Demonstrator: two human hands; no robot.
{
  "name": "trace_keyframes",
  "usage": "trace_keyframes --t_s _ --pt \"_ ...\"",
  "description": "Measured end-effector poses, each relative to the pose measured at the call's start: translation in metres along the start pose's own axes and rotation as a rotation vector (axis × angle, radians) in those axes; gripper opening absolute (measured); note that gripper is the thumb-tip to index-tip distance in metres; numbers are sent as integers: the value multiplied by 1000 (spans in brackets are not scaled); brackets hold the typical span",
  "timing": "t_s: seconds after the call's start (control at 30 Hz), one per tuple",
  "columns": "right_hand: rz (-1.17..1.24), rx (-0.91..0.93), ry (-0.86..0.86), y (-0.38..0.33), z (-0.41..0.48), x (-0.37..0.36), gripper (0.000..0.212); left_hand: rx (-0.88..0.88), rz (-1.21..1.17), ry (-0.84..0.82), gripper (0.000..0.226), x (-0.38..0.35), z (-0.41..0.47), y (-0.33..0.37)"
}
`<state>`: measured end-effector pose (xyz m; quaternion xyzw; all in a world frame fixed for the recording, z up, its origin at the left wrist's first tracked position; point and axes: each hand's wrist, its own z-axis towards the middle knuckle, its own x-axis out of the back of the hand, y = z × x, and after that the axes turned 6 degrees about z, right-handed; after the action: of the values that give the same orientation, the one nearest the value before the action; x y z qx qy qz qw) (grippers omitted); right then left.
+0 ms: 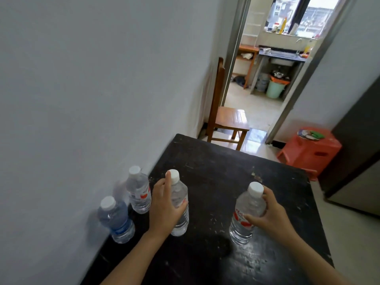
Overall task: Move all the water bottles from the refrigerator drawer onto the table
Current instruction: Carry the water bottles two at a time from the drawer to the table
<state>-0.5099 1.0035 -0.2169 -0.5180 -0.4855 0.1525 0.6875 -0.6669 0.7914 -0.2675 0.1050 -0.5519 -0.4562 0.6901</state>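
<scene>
Four water bottles on the dark table point(216, 182), all white-capped, all cap up. The left-hand bottle point(180, 212) is clear with a red-marked label and sits with its base on the tabletop; my left hand point(164, 204) grips it round the body, fingers wrapped to its far side and the forefinger lying up along the neck to the cap. The right-hand bottle point(244, 217) has the same red label and its base is also at the surface, near the table's middle; my right hand point(271, 217) holds it from the right, thumb across the front just above the label, fingers curled behind the shoulder below the cap. The two held bottles stand well apart. To the left, against the white wall point(82, 99), stand two more that neither hand touches: the red-label bottle point(138, 192) farther back, the blue-label bottle point(117, 221) nearer me. Beyond the table's far edge are a wooden chair point(228, 120) by the doorway point(267, 89) and a red plastic stool point(310, 149) on the floor to the right.
</scene>
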Motion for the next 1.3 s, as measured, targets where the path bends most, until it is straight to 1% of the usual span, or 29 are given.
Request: trace_keyframes --t_s 0.17,0.27,0.33,0.43,0.53,0.63,0.73,0.8,0.87,1.0,1.1,1.2,1.3 --pt "-50 -24 12 4 24 -12 86 -130 83 92 106 -19 36 -29" --pt "-47 -41 1 4 38 -17 85 -67 89 89 105 -25 59 -38" --pt "-33 -54 -9 2 48 -22 82 -10 93 71 100 -27 76 -40" --pt "-6 -66 -32 -2 66 -32 80 33 109 52 92 -31 99 -41" --pt "-8 -46 -73 -8 88 -47 79 73 107 45 90 -35 115 -46" --pt "-1 -34 -146 -18 118 -69 78 123 112 98 91 -39 120 -54" --pt "8 -21 -223 -30 154 -92 77 103 119 123 102 -44 120 -57" --pt "-5 -3 -260 -39 180 -109 78 147 106 135 105 -48 125 -59" --pt "-11 26 -279 -49 205 -127 79 188 89 151 106 -53 131 -58" --pt "-27 76 -285 -68 242 -161 77 170 168 182 111 -65 135 -59" --pt "-29 114 -313 -79 265 -183 75 191 188 228 111 -77 138 -69" --pt "-21 130 -331 -82 284 -201 74 202 157 313 108 -81 141 -76" --pt "-20 111 -359 -81 299 -214 74 221 117 367 105 -82 146 -83"
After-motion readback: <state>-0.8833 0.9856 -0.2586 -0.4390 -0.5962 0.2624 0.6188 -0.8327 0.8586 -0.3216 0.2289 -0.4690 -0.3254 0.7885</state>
